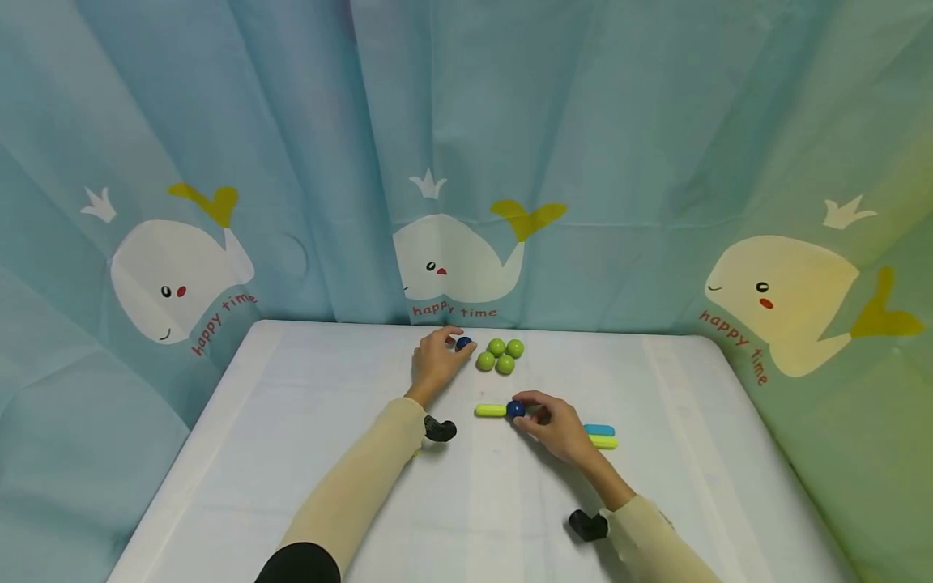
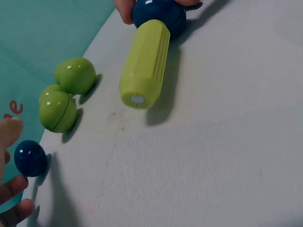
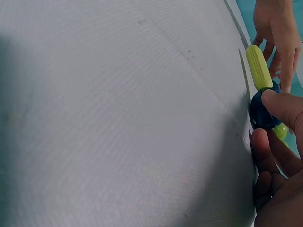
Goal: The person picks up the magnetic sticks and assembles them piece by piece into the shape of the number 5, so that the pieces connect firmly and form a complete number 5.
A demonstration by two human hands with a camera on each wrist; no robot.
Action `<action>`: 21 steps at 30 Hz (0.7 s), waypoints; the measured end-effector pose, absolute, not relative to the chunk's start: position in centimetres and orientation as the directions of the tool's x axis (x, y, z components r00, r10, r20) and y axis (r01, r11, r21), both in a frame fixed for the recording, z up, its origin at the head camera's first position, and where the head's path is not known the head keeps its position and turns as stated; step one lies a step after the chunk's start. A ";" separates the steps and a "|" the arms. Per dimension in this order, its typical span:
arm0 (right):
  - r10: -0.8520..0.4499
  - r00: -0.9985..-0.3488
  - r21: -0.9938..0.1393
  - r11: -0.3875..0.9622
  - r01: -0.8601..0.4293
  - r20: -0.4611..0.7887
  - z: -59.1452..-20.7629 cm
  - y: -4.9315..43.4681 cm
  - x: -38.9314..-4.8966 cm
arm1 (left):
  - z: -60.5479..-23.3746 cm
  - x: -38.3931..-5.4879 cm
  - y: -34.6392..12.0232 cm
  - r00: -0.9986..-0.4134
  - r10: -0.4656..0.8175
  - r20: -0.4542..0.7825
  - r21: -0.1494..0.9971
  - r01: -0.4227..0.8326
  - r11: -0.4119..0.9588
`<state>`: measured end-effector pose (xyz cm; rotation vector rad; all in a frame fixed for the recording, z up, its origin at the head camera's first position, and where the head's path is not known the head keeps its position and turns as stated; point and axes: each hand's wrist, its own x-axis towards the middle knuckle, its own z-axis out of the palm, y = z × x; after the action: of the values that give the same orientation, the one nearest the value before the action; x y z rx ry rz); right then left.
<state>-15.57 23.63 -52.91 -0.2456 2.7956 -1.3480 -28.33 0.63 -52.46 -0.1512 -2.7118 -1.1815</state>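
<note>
At the back of the table my left hand (image 1: 437, 362) has its fingers spread around a dark blue ball (image 1: 464, 344). In the left wrist view a gap shows between one fingertip and this blue ball (image 2: 31, 158); another finger is at or close to its edge. My right hand (image 1: 557, 425) pinches a second dark blue ball (image 1: 516, 409) between thumb and fingers. Against that ball sits one end of a yellow-green rod (image 1: 491, 410); its free end shows a small pale disc in the left wrist view. The right wrist view shows my thumb on the ball (image 3: 262, 111).
Several green balls (image 1: 504, 356) are grouped to the right of my left hand. A blue rod (image 1: 599, 430) and another yellow-green rod (image 1: 603, 442) lie beside my right wrist. A yellow bit peeks out by the left sleeve. A whale-print curtain (image 1: 619, 162) hangs behind the white table (image 1: 291, 421).
</note>
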 end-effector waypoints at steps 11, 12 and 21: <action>-0.154 -0.987 -0.774 0.620 -0.130 0.043 -52.8 23.5 -15.4 | -53.1 -28.7 1.4 -0.980 -0.060 0.190 0.689 0.089 0.719; -0.154 -0.987 -0.773 0.620 -0.131 0.044 -52.8 23.5 -15.4 | -53.1 -28.7 1.4 -0.981 -0.060 0.186 0.691 0.088 0.717; -0.148 -0.988 -0.771 0.623 -0.128 0.045 -52.9 23.5 -15.4 | -52.9 -28.7 0.9 -0.985 0.003 0.173 0.711 0.127 0.692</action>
<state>-15.43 23.52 -52.89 -0.2384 2.8097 -1.3322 -28.69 0.94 -52.95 -0.1065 -2.7422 -1.1693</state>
